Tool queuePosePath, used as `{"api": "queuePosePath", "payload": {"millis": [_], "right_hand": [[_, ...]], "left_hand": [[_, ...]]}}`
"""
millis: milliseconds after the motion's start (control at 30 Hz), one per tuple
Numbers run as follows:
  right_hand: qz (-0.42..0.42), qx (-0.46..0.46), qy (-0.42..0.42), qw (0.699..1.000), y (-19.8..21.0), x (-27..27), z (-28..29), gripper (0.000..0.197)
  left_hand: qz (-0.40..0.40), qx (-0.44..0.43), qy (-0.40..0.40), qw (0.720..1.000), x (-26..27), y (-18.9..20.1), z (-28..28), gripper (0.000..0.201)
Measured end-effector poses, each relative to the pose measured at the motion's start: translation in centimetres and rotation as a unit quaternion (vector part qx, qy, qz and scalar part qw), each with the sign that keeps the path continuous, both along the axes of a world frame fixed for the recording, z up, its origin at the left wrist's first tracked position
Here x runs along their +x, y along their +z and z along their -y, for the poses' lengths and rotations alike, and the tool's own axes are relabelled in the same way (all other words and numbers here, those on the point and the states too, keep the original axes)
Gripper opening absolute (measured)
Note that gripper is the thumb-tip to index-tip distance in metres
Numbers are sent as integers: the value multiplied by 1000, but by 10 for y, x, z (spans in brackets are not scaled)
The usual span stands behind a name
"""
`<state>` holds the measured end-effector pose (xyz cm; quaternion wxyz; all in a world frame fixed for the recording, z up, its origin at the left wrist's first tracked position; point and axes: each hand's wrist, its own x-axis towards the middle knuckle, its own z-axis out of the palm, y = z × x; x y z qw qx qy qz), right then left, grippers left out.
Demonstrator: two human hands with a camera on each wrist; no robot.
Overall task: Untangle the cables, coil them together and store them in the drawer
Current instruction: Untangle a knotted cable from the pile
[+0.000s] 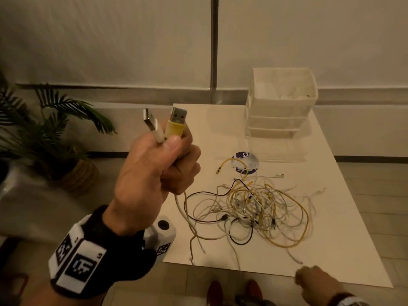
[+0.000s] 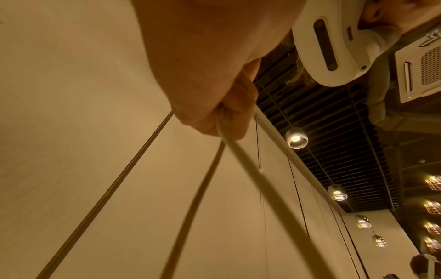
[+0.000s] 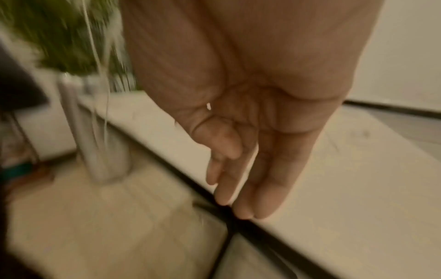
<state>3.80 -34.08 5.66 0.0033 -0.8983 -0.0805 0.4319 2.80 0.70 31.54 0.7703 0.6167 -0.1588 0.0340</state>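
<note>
1. the left hand [image 1: 154, 168] was raised above the near left edge of the surface [image 1: 331, 228], its fingers and thumb curled tight round two cable ends.
2. a yellow usb plug [image 1: 176, 124] and a white usb plug [image 1: 151, 123] stuck up side by side out of the top of that fist, metal ends uppermost.
3. the two held cords [image 1: 187, 215] dropped from the bottom of the fist down to the surface and ran into the tangle; in the left wrist view the same cords [image 2: 238, 151] came out between the curled fingers [image 2: 238, 105].
4. the tangle of cables [image 1: 260, 208], white, yellow and black strands looped over one another, lay on the surface to the right of the raised hand, with loose ends trailing toward the near edge.
5. a separate short yellow cable [image 1: 229, 163] lay just beyond the tangle, across a round purple sticker [image 1: 245, 162].
6. the drawer unit [image 1: 280, 107], white and stacked in tiers, stood at the far right of the surface, well apart from the tangle.
7. the right hand [image 1: 318, 281] was low at the near edge of the surface, holding nothing; the right wrist view showed its fingers [image 3: 262, 188] straight and close together, pointing down at the edge, though blurred.
8. a potted plant [image 1: 55, 133] stood on the floor to the left.
</note>
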Motion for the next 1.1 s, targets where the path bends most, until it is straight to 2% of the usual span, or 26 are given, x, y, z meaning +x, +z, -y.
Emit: {"api": "queuePosePath", "payload": {"millis": [67, 133, 200, 300, 433, 500, 567, 633, 667, 767, 833, 867, 967, 1000, 1100], "right_hand": [[56, 109, -23, 992, 6, 24, -26, 22], [96, 194, 6, 976, 8, 43, -59, 28], [99, 203, 25, 974, 4, 60, -89, 25], [101, 157, 52, 981, -1, 77, -105, 20], [57, 41, 85, 994, -12, 74, -55, 24], [77, 4, 64, 995, -22, 65, -15, 29], [103, 10, 28, 994, -34, 53, 16, 37], [90, 29, 3, 996, -48, 41, 31, 48], [81, 37, -3, 996, -52, 37, 31, 45], [95, 61, -2, 994, -59, 29, 31, 13], [112, 80, -30, 990, -61, 27, 32, 12], [116, 91, -44, 988, -61, 27, 32, 16], [103, 103, -83, 986, -63, 27, 23, 48], [102, 99, -80, 987, -64, 26, 18, 50], [107, 93, -45, 989, -66, 29, 11, 19]], "left_hand": [[-6, 6, -13, 1000, -4, -4, 3, 18], [0, 9, -4, 1000, -7, -11, 5, 17], [-2, 22, 1, 1000, -10, -12, 5, 18], [-4, 16, 21, 1000, -14, -13, 3, 19], [7, 28, 44, 999, -15, -18, 3, 20], [29, 55, 56, 996, -12, -23, 7, 23], [33, 57, 63, 996, -4, -26, 13, 26], [27, 44, 59, 997, 6, -25, 19, 26], [27, 42, 53, 997, 12, -25, 23, 25], [36, 38, 34, 998, 32, -22, 36, 27], [37, 35, 23, 998, 44, -22, 44, 26], [35, 33, 19, 999, 48, -22, 47, 26], [36, 42, 15, 998, 57, -24, 59, 27], [37, 47, 13, 998, 59, -24, 63, 27], [46, 75, 6, 996, 63, -24, 70, 26]]}}
